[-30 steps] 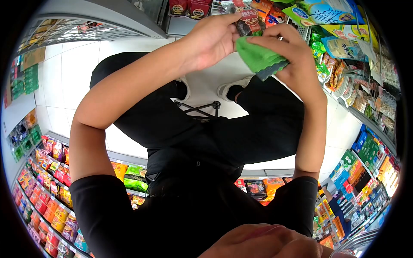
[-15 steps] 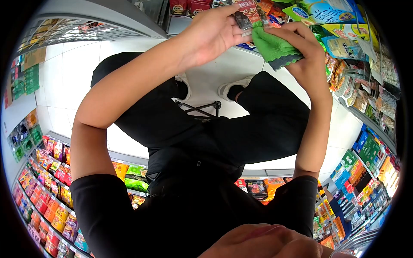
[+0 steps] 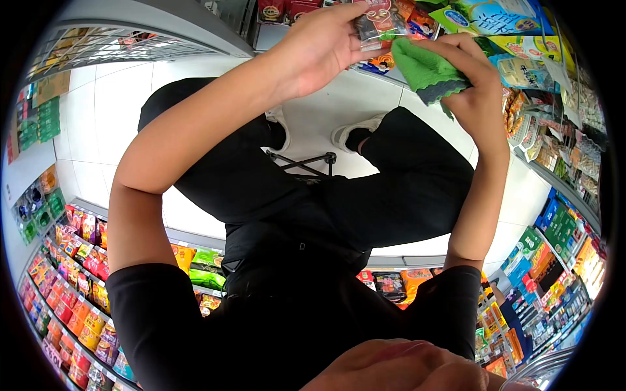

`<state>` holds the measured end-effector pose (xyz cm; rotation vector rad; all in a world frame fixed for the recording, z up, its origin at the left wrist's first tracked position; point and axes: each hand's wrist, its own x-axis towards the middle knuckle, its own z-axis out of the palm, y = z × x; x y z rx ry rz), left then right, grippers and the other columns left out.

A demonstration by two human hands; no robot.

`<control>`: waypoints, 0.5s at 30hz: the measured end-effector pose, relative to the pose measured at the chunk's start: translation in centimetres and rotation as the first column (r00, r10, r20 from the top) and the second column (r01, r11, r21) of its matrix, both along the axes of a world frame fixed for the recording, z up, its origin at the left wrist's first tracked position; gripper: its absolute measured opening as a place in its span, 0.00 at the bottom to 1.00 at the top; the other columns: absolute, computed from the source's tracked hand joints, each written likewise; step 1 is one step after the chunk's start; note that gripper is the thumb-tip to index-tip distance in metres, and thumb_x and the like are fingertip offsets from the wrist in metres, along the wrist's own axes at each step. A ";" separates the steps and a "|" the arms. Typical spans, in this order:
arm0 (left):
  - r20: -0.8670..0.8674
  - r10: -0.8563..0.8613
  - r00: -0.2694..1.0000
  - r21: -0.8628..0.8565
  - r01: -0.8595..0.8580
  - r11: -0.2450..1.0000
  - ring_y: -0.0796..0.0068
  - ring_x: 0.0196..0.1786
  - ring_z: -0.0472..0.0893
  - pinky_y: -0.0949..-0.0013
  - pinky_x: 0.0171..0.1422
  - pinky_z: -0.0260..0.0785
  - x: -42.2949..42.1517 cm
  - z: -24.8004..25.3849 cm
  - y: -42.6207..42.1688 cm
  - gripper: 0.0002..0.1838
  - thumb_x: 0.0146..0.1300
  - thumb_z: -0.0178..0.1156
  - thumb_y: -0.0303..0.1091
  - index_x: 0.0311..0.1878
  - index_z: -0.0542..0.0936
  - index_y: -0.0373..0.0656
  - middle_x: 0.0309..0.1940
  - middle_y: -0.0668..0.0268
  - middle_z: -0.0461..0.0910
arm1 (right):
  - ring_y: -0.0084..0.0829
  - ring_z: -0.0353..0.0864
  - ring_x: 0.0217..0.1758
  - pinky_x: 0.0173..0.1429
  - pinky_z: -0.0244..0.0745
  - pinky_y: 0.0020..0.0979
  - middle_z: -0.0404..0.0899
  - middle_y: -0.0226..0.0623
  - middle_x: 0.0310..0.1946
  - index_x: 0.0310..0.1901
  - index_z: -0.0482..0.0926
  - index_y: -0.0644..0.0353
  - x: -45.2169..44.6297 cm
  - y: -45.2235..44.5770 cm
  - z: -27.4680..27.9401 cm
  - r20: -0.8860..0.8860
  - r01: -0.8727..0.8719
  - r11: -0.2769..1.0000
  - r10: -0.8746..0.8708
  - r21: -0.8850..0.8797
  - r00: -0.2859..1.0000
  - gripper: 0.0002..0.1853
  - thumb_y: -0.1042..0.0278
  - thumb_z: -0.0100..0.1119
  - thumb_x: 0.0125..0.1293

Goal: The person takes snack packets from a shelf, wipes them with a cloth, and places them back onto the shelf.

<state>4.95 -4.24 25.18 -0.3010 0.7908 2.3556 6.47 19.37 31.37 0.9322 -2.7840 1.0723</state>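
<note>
My left hand (image 3: 326,51) grips a small see-through snack packet (image 3: 378,26) by its left side, thumb on top and fingers beneath. The packet has a red printed label and dark contents. Folded in my right hand (image 3: 480,73) is a green cloth (image 3: 422,67) with a dark grey underside and a wavy edge, pinched between thumb and fingers. The cloth's tip is close to the packet's lower right corner; whether they touch I cannot tell. Both hands are over the front of a shelf of snack bags at the top of the view.
Large blue and green bags (image 3: 495,18) stand on the shelf beyond my right hand. Red packets (image 3: 287,11) are at the top left of it. A grey rack with wire mesh (image 3: 72,51) is at the left. My legs (image 3: 404,176) straddle a folding stool (image 3: 303,163).
My right hand and the cloth have moved right and slightly down, off the packet's middle, uncovering more of its front. My left hand has shifted slightly up with the packet.
</note>
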 end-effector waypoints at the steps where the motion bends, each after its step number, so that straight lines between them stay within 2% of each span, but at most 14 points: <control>1: -0.021 0.010 1.000 0.023 -0.009 1.000 0.67 0.61 0.84 0.61 0.73 0.75 0.1 -0.6 0.0 0.14 0.81 0.55 0.34 0.62 0.77 0.38 0.58 0.59 0.84 | 0.34 0.81 0.43 0.49 0.76 0.30 0.80 0.36 0.40 0.54 0.89 0.57 0.1 -0.2 0.0 0.010 -0.012 1.000 0.012 -0.003 1.000 0.28 0.85 0.70 0.47; 5: -0.102 -0.031 0.994 -0.090 0.022 0.996 0.68 0.59 0.84 0.64 0.70 0.75 0.4 -1.6 0.1 0.12 0.75 0.62 0.26 0.59 0.78 0.39 0.56 0.61 0.85 | 0.36 0.82 0.44 0.51 0.77 0.30 0.82 0.37 0.42 0.54 0.88 0.59 -0.1 0.2 0.3 0.048 0.001 1.000 -0.002 0.027 0.999 0.28 0.85 0.67 0.47; 8: -0.086 -0.036 0.996 -0.148 0.023 0.989 0.68 0.59 0.84 0.65 0.69 0.75 0.4 -1.5 0.1 0.12 0.73 0.63 0.25 0.58 0.79 0.39 0.54 0.61 0.86 | 0.37 0.83 0.52 0.61 0.75 0.28 0.83 0.40 0.49 0.58 0.85 0.63 -0.5 2.0 -0.1 0.078 0.121 0.989 -0.127 0.080 0.989 0.32 0.87 0.57 0.46; 12: -0.094 -0.075 0.993 -0.216 0.053 0.975 0.68 0.60 0.84 0.65 0.70 0.74 0.5 -1.1 0.0 0.12 0.73 0.63 0.25 0.58 0.79 0.39 0.55 0.60 0.86 | 0.36 0.83 0.53 0.63 0.74 0.28 0.83 0.40 0.50 0.58 0.84 0.63 -1.1 3.7 -1.0 0.024 0.257 0.964 -0.259 0.069 0.966 0.31 0.83 0.56 0.48; 15: -0.111 -0.098 0.989 -0.245 0.068 0.967 0.69 0.60 0.84 0.65 0.70 0.75 0.5 -1.2 0.0 0.13 0.74 0.62 0.25 0.59 0.78 0.39 0.55 0.61 0.85 | 0.37 0.83 0.52 0.62 0.74 0.29 0.83 0.40 0.50 0.58 0.85 0.63 -0.7 2.6 -0.6 0.004 0.159 0.987 -0.159 0.028 0.987 0.31 0.83 0.57 0.47</control>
